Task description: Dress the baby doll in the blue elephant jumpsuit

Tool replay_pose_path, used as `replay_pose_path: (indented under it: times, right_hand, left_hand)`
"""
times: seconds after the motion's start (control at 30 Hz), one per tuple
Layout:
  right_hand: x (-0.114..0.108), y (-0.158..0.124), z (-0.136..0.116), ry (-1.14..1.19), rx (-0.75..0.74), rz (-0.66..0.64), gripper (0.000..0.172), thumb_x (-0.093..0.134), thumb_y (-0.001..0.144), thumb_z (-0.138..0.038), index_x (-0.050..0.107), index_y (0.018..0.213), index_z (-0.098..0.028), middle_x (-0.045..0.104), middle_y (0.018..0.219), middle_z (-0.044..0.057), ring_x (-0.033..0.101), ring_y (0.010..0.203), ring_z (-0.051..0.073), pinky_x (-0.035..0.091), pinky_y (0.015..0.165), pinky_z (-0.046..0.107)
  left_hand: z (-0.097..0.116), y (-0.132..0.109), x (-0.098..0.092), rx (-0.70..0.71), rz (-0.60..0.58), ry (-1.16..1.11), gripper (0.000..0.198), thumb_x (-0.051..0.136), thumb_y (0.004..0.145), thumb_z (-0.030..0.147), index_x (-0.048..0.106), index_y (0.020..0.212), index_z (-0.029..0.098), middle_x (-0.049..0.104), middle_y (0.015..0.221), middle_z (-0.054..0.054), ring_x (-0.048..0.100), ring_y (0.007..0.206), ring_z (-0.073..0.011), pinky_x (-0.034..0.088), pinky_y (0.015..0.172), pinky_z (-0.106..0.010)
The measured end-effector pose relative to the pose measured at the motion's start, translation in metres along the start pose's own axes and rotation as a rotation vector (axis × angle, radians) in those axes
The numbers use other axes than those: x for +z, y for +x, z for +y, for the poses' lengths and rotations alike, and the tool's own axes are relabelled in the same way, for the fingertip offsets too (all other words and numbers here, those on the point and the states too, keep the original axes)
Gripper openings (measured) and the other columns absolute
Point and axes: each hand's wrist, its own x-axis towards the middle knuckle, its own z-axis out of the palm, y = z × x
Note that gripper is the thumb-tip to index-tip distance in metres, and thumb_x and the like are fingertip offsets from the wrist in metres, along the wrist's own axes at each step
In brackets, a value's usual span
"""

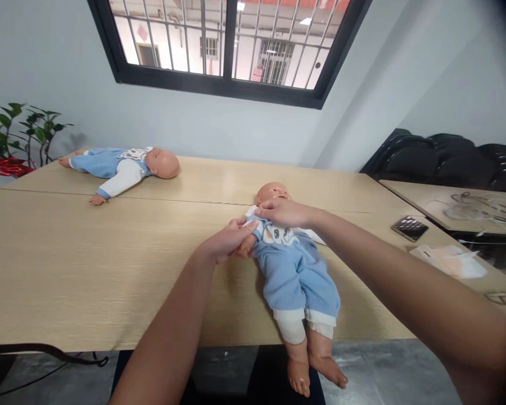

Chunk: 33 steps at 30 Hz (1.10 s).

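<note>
A baby doll (297, 267) in a blue outfit with a white animal-face print lies on its back in front of me, its feet hanging past the table's near edge. My left hand (233, 239) is closed around the doll's sleeved forearm near the cuff, with the doll's hand showing below my fingers. Up at the doll's shoulder, just below its head, my right hand (278, 211) pinches the white and blue cloth of the same sleeve. The fingertips of both hands are partly hidden by the cloth and by each other.
A second baby doll (118, 163) in similar clothes lies at the back left of the wooden table (109, 270). To the right are a phone (410, 228), a packet of white paper or tissue (449, 260) and glasses (505, 298). Cables (484, 207) lie on another table; a plant (25, 132) stands far left.
</note>
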Motion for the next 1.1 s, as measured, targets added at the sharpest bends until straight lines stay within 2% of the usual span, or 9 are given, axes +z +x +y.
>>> replay_pose_path:
  times: [0.07,0.17,0.3,0.4,0.5,0.57,0.73,0.93,1.1]
  right_hand:
    - [0.005,0.005,-0.003,0.052,0.02,-0.006,0.056,0.066,0.079,-0.077,0.063,0.078,-0.02,0.051,0.065,-0.001,0.041,0.056,0.013,0.03,0.051,0.029]
    - [0.01,0.013,-0.016,0.029,0.134,0.011,0.056,0.07,0.076,-0.075,0.063,0.07,-0.02,0.054,0.062,0.002,0.044,0.055,0.014,0.031,0.051,0.031]
    - [0.011,0.025,-0.033,-0.075,0.183,-0.071,0.052,0.08,0.072,-0.067,0.063,0.061,-0.019,0.057,0.062,0.005,0.049,0.058,0.016,0.035,0.053,0.032]
    - [0.008,0.039,-0.033,-0.088,0.228,-0.119,0.044,0.08,0.076,-0.06,0.064,0.063,-0.021,0.06,0.065,0.004,0.051,0.058,0.016,0.039,0.056,0.032]
    - [0.006,0.055,-0.024,-0.128,0.304,-0.075,0.044,0.078,0.077,-0.06,0.063,0.061,-0.021,0.059,0.064,0.004,0.056,0.059,0.018,0.043,0.061,0.034]
    - [0.005,0.063,-0.018,-0.207,0.332,-0.043,0.045,0.078,0.077,-0.06,0.063,0.06,-0.021,0.059,0.062,0.003,0.059,0.061,0.019,0.045,0.064,0.035]
    - [0.002,0.075,-0.01,-0.434,0.395,0.04,0.041,0.075,0.082,-0.056,0.067,0.065,-0.019,0.059,0.056,0.004,0.066,0.064,0.022,0.047,0.069,0.034]
    - [-0.002,0.082,-0.01,-0.549,0.422,0.132,0.036,0.073,0.084,-0.049,0.075,0.076,-0.014,0.061,0.055,0.008,0.07,0.071,0.027,0.048,0.07,0.035]
    - [-0.018,0.072,-0.007,-0.519,0.411,0.213,0.031,0.072,0.086,-0.042,0.078,0.087,-0.011,0.069,0.067,0.013,0.07,0.074,0.028,0.049,0.068,0.035]
  left_hand:
    - [0.0,-0.004,0.001,-0.04,-0.019,0.027,0.052,0.071,0.088,0.054,0.044,0.118,0.021,0.044,0.05,0.013,0.042,0.045,-0.0105,0.049,0.059,-0.029]
    - [0.003,-0.008,-0.001,-0.11,-0.004,0.091,0.069,0.078,0.083,0.044,0.036,0.133,0.02,0.055,0.062,0.009,0.048,0.049,-0.0111,0.046,0.057,-0.027]
    - [0.007,-0.015,-0.009,-0.131,-0.115,0.152,0.079,0.078,0.081,0.043,0.034,0.143,0.02,0.058,0.07,0.005,0.048,0.052,-0.0107,0.039,0.052,-0.026]
    - [0.011,-0.02,-0.012,-0.14,-0.112,0.273,0.084,0.078,0.08,0.045,0.035,0.147,0.021,0.059,0.074,0.003,0.051,0.056,-0.0127,0.038,0.051,-0.026]
    - [0.016,-0.026,-0.012,-0.117,-0.108,0.383,0.081,0.074,0.082,0.046,0.036,0.15,0.024,0.058,0.076,0.002,0.052,0.058,-0.013,0.04,0.051,-0.025]
    - [0.018,-0.029,-0.014,-0.084,-0.135,0.436,0.076,0.073,0.082,0.045,0.043,0.149,0.026,0.06,0.078,0.002,0.053,0.059,-0.0131,0.043,0.051,-0.025]
    - [0.021,-0.031,-0.019,-0.052,-0.199,0.533,0.055,0.073,0.081,0.043,0.061,0.133,0.027,0.065,0.082,-0.002,0.053,0.06,-0.0143,0.045,0.05,-0.025]
    - [0.025,-0.032,-0.021,-0.014,-0.229,0.574,0.05,0.07,0.082,0.037,0.063,0.131,0.027,0.063,0.081,0.0,0.05,0.061,-0.0138,0.04,0.05,-0.023]
    - [0.03,-0.036,-0.025,-0.053,-0.209,0.513,0.049,0.071,0.08,0.037,0.064,0.127,0.025,0.062,0.079,-0.001,0.05,0.061,-0.0135,0.036,0.049,-0.023]
